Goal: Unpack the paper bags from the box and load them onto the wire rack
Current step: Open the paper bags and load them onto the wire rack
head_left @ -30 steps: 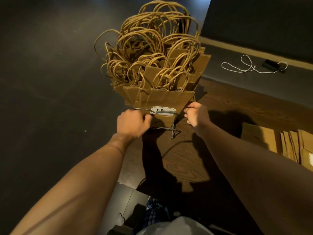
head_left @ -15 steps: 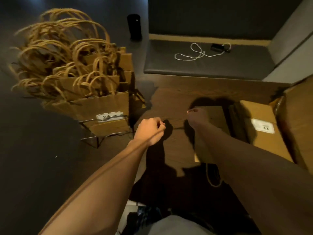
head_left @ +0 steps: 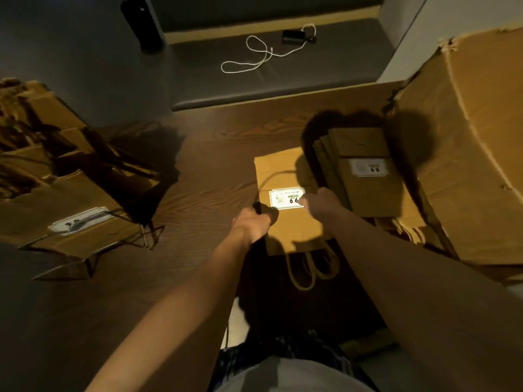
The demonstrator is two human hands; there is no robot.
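Observation:
A flat brown paper bag [head_left: 283,171] with a white label lies on the wooden floor, its twisted handles [head_left: 311,267] pointing toward me. My left hand [head_left: 252,224] hovers at the bag's left edge with its fingers curled, casting a shadow on the paper. My right hand [head_left: 319,203] is over the bag, its bent fingertips at the label's right end; whether it grips is unclear. A stack of folded bags [head_left: 365,188] lies just right of it, beside the large cardboard box [head_left: 467,142]. At the left stands the wire rack [head_left: 93,250], packed with bags [head_left: 56,199].
A grey bench cushion [head_left: 339,69] runs along the back with a white cable [head_left: 263,55] and a black adapter [head_left: 293,36] on it. A black cylinder [head_left: 141,24] stands on the floor at the back left. Bare wooden floor [head_left: 203,165] lies between rack and bags.
My view swung right from the rack to the bags by the box. Both hands left the rack's front and moved down onto the flat bag.

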